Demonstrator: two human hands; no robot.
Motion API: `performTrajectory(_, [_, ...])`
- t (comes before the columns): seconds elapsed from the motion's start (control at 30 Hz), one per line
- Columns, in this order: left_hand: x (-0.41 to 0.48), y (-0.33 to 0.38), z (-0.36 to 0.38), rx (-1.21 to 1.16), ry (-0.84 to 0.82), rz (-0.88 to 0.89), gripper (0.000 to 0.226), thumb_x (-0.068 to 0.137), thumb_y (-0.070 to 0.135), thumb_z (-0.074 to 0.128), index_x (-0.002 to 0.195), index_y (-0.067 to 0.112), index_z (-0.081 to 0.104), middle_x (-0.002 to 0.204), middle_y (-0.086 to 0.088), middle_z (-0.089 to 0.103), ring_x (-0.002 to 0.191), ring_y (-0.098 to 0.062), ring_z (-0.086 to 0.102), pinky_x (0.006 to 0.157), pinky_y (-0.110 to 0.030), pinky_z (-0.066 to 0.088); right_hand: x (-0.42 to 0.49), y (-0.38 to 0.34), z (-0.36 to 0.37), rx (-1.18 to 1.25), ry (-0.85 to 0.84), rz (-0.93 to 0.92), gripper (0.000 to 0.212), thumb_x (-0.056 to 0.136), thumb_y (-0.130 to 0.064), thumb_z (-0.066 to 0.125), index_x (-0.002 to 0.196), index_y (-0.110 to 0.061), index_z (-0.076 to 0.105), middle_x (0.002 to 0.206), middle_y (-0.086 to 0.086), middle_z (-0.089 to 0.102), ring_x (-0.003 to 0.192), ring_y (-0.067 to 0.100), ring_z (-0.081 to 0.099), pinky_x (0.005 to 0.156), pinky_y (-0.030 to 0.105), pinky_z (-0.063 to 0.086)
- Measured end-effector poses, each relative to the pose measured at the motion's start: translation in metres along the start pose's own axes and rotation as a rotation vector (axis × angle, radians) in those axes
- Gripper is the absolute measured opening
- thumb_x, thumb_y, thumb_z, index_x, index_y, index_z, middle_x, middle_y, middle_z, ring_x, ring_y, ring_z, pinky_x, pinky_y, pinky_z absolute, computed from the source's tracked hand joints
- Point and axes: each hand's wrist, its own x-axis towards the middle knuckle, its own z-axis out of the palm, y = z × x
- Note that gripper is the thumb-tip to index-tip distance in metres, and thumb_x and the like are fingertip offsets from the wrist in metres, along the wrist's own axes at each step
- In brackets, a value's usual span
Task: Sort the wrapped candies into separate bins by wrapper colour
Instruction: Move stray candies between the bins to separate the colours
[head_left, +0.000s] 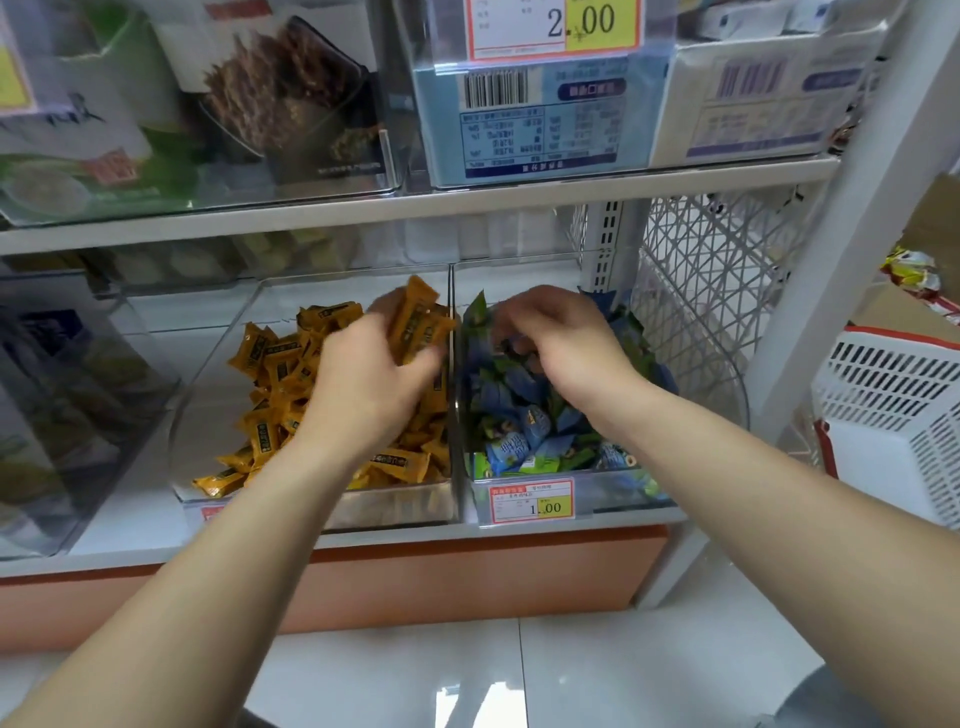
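Note:
Two clear plastic bins stand side by side on the lower shelf. The left bin (218, 358) holds a heap of orange-wrapped candies (275, 395). The right bin (727, 384) is piled with blue and green wrapped candies (524, 426). My left hand (374, 379) hovers over the left bin and grips a few orange candies (415, 325) upright near the wall between the bins. My right hand (561, 332) reaches down into the right bin, its fingers curled among the blue and green wrappers; what they hold is hidden.
An upper shelf (415, 208) with boxed goods hangs just above the bins. A price tag (532, 500) sits on the right bin's front. A white mesh panel (701, 270) and a white basket (893, 415) stand to the right. Another clear bin (78, 395) lies left.

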Motion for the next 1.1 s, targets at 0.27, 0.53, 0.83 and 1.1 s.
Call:
performTrajectory(0.27, [-0.003, -0.010, 0.004, 0.373, 0.014, 0.084, 0.062, 0.089, 0.051, 0.062, 0.141, 0.021, 0.050, 0.094, -0.004, 0.069, 0.083, -0.022, 0.065, 0.067, -0.031, 0.049, 0.013, 0.045, 0.006, -0.974, -0.593, -0.207, 0.060, 0.081, -0.064, 0.059, 0.134, -0.038, 0.052, 0.139, -0.009, 0.050, 0.126, 0.020, 0.043, 0.091, 0.039, 0.045])
performTrajectory(0.53, [-0.015, -0.022, 0.029, 0.141, -0.252, 0.081, 0.064, 0.084, 0.046, 0.070, 0.139, 0.030, 0.042, 0.122, 0.004, 0.064, 0.112, -0.016, 0.059, 0.096, -0.034, 0.052, 0.013, 0.047, -0.003, -1.405, -0.591, -0.124, 0.016, 0.085, -0.044, 0.063, 0.099, -0.037, 0.063, 0.128, -0.005, 0.052, 0.125, 0.028, 0.039, 0.088, 0.043, 0.038])
performTrajectory(0.83, [-0.013, -0.033, 0.026, 0.023, -0.265, 0.138, 0.077, 0.082, 0.051, 0.071, 0.148, 0.035, 0.036, 0.136, 0.016, 0.055, 0.120, 0.001, 0.048, 0.089, -0.007, 0.033, 0.010, 0.032, 0.001, -1.220, -0.408, -0.310, 0.011, 0.084, -0.040, 0.069, 0.082, -0.032, 0.062, 0.092, -0.010, 0.056, 0.089, 0.015, 0.053, 0.065, 0.029, 0.035])
performTrajectory(1.1, [-0.014, -0.035, 0.029, 0.042, -0.259, 0.141, 0.075, 0.083, 0.048, 0.069, 0.149, 0.035, 0.034, 0.137, 0.010, 0.056, 0.124, -0.008, 0.051, 0.096, -0.022, 0.041, 0.008, 0.042, 0.017, -0.982, -0.842, 0.008, 0.032, 0.093, -0.036, 0.061, 0.124, -0.028, 0.064, 0.111, -0.006, 0.069, 0.088, 0.012, 0.060, 0.075, 0.028, 0.052])
